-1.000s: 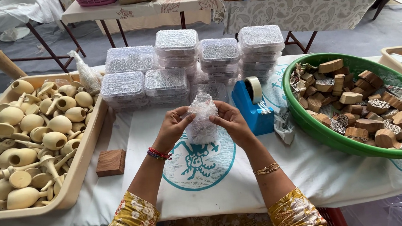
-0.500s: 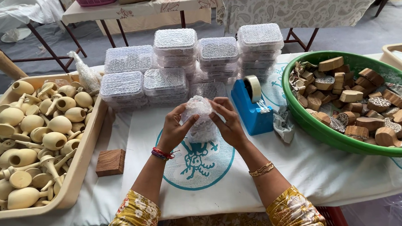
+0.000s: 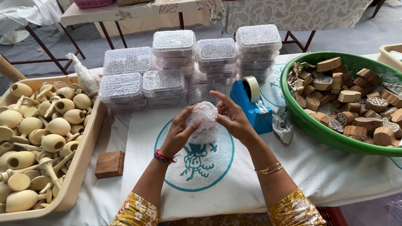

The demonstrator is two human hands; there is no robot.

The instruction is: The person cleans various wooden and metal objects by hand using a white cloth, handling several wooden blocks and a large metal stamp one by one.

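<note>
Both hands hold a small bundle wrapped in bubble wrap (image 3: 203, 122) just above the white cloth with a teal round print (image 3: 216, 171). My left hand (image 3: 178, 134) cups the bundle from the left, thumb pressed on the wrap. From the right, my right hand (image 3: 233, 120) grips it, with the index finger stretched over the top. What is inside the wrap is hidden.
A blue tape dispenser (image 3: 252, 104) stands just right of my hands. Stacks of clear plastic boxes (image 3: 166, 74) sit behind. A green basin (image 3: 301, 123) of carved wooden blocks is at the right, a beige tray (image 3: 85, 157) of pale wooden handles at the left, and a loose wooden block (image 3: 110, 163) beside it.
The loose top of the bubble wrap has been folded down around the bundle, which now looks rounder. My hands have shifted slightly around it.
</note>
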